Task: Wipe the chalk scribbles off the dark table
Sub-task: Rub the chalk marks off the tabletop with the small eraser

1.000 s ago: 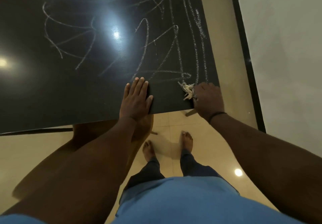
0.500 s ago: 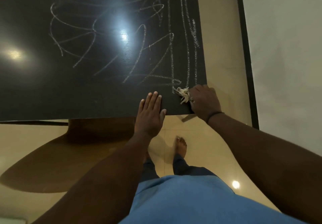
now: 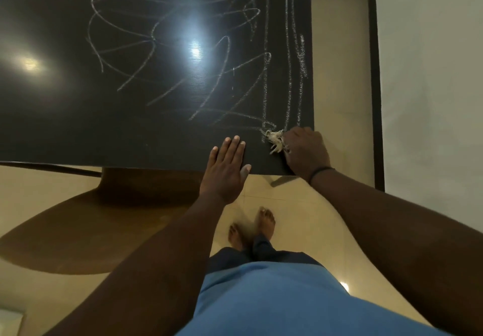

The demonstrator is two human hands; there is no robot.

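The dark tabletop [image 3: 78, 126] fills the upper view, and the chalk scribbles [image 3: 209, 55] run across its right half, thickest in the long strokes beside the right edge. Nearly all of it is unwiped, so the job looks barely begun. The left hand [image 3: 225, 169] lies flat on the near edge with its fingers straight, bracing the tabletop. The right hand [image 3: 306, 151] sits at the near right corner, curled round a pale, frayed rag [image 3: 275, 140] that touches the lowest chalk loop; it may be a bundle of threads, the picture being too soft to tell. To wipe well, press the rag flat and push away along the long strokes in overlapping passes, keeping the left hand's weight on. Turn the rag to a fresh side once chalk begins smearing.
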